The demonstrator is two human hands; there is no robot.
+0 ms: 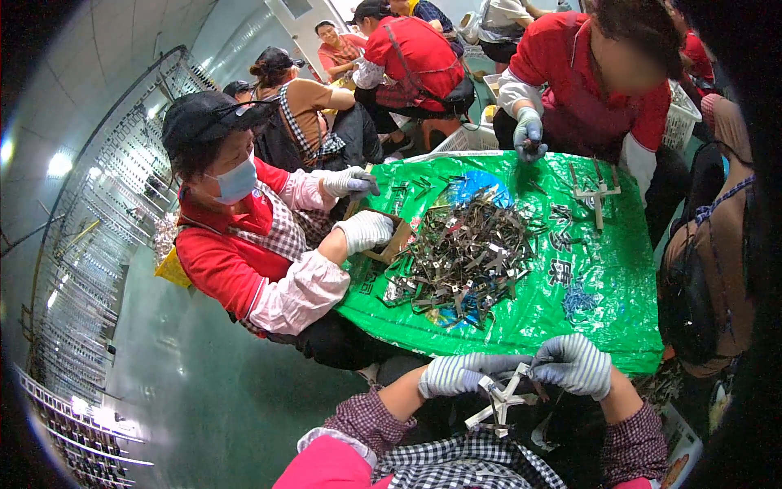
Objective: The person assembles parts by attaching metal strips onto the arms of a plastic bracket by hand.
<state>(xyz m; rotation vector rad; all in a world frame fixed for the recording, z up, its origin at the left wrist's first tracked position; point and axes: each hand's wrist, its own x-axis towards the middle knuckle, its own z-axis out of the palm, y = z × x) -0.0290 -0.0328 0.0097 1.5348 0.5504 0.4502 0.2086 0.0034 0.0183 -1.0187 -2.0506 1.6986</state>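
Close to my lap is a white star-shaped frame (pixel 507 398) with several arms, some with small dark pieces at their ends. My left hand (pixel 460 376), in a striped, grey-fingered glove, is closed on its upper side. My right hand (pixel 575 366), gloved alike, pinches at the tip of the upper right arm; what lies between those fingertips is hidden. Beyond my hands, a heap of thin dark metal strips (pixel 468 257) lies on a table covered with a green plastic sheet (pixel 391 324). A similar white frame (pixel 599 196) rests at its far right.
A masked co-worker (pixel 236 212) sits at the left, gloved hands by a cardboard box (pixel 399 241). Across the table another co-worker (pixel 586 81) holds small dark pieces. Blue strands (pixel 579 302) lie right of the heap. Racks (pixel 90 285) line the left wall.
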